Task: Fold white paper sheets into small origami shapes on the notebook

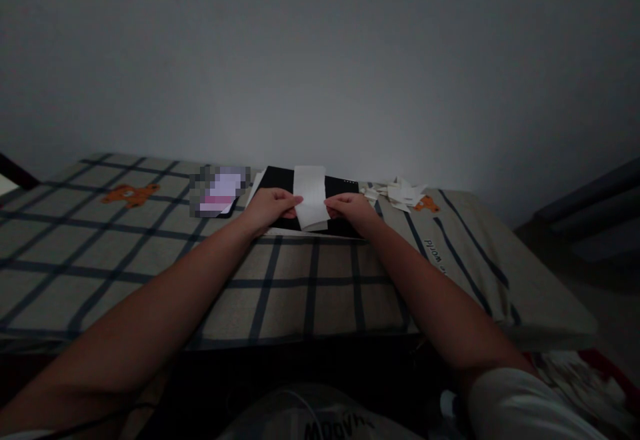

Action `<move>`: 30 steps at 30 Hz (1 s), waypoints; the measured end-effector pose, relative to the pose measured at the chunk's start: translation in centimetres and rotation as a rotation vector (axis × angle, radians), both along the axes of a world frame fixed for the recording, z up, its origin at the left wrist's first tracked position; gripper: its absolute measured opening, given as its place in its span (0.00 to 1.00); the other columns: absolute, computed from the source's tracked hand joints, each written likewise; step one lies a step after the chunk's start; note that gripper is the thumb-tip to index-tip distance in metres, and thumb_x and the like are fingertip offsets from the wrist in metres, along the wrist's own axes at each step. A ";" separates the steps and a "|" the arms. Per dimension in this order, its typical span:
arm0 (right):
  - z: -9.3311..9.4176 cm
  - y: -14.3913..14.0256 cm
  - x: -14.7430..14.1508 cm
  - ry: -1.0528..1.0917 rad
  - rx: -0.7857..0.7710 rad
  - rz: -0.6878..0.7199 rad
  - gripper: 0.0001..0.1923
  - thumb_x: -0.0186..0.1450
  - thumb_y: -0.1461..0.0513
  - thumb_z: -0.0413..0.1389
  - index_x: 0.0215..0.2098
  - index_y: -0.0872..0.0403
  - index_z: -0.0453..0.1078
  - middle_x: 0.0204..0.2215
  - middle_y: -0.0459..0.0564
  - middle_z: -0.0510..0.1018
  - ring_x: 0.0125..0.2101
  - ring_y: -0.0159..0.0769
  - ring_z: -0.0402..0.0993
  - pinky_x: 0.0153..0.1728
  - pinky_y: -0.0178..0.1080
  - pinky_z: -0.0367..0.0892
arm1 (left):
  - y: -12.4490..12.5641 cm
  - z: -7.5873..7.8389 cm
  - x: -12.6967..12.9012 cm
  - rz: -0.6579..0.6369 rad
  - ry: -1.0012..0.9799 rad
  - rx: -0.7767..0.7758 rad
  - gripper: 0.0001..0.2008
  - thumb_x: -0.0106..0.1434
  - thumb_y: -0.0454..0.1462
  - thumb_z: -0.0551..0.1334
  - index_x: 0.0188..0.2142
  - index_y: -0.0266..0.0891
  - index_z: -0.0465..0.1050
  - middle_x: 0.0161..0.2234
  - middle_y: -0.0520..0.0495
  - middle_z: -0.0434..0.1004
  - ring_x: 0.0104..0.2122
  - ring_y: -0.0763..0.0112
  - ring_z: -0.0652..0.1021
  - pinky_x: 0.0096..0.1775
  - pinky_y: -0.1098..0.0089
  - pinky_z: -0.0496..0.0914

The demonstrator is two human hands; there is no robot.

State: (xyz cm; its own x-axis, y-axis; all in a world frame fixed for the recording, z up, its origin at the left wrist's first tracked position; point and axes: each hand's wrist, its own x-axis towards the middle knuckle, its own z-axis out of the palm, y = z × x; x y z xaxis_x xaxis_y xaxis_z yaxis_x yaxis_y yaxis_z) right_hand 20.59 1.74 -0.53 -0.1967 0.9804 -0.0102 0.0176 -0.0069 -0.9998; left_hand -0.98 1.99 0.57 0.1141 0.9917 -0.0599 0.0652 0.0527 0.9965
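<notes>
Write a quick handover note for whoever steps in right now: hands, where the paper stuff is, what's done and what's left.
Left hand pinches the left edge of the white paper slip; right hand pinches its right edge.
The slip is held over a black board on the checked cloth.
A pile of paper scraps lies right of the board.
Done: scraps already piled.
Left: the held slip is still whole.
</notes>
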 end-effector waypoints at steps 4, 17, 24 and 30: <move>0.2 -0.1 -0.1 -0.063 0.046 -0.055 0.07 0.55 0.59 0.62 0.27 0.56 0.76 0.22 0.46 0.77 0.23 0.28 0.68 0.28 0.35 0.66 | 0.1 -0.2 0.0 -0.025 -0.061 -0.030 0.06 0.57 0.36 0.69 0.28 0.34 0.75 0.28 0.48 0.79 0.27 0.77 0.77 0.35 0.74 0.74; -0.1 0.1 0.0 0.035 0.011 -0.029 0.10 0.54 0.57 0.64 0.28 0.56 0.76 0.23 0.47 0.78 0.24 0.28 0.71 0.28 0.34 0.66 | 0.0 -0.1 -0.1 -0.075 -0.050 -0.049 0.06 0.57 0.34 0.67 0.25 0.35 0.74 0.26 0.49 0.78 0.26 0.76 0.77 0.36 0.73 0.74; -0.3 0.2 0.0 -0.002 0.033 -0.006 0.12 0.51 0.56 0.66 0.28 0.56 0.76 0.23 0.47 0.78 0.24 0.29 0.70 0.29 0.35 0.67 | 0.0 -0.1 0.0 -0.014 -0.032 -0.023 0.07 0.57 0.34 0.68 0.25 0.36 0.74 0.25 0.48 0.78 0.26 0.75 0.77 0.34 0.73 0.75; 0.1 0.0 0.0 -0.076 0.072 -0.082 0.09 0.55 0.56 0.63 0.28 0.55 0.76 0.21 0.45 0.76 0.23 0.28 0.68 0.28 0.35 0.65 | -0.2 0.1 -0.1 -0.144 -0.061 -0.098 0.07 0.59 0.38 0.67 0.31 0.34 0.77 0.29 0.44 0.80 0.28 0.74 0.78 0.36 0.72 0.75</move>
State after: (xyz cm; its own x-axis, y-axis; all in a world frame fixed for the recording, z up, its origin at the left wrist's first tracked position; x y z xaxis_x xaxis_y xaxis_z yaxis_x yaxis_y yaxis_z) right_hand 20.61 1.73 -0.39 -0.1174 0.9919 0.0486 0.0957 0.0600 -0.9936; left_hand -1.09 1.78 0.68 0.2610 0.9545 -0.1443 0.0188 0.1444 0.9893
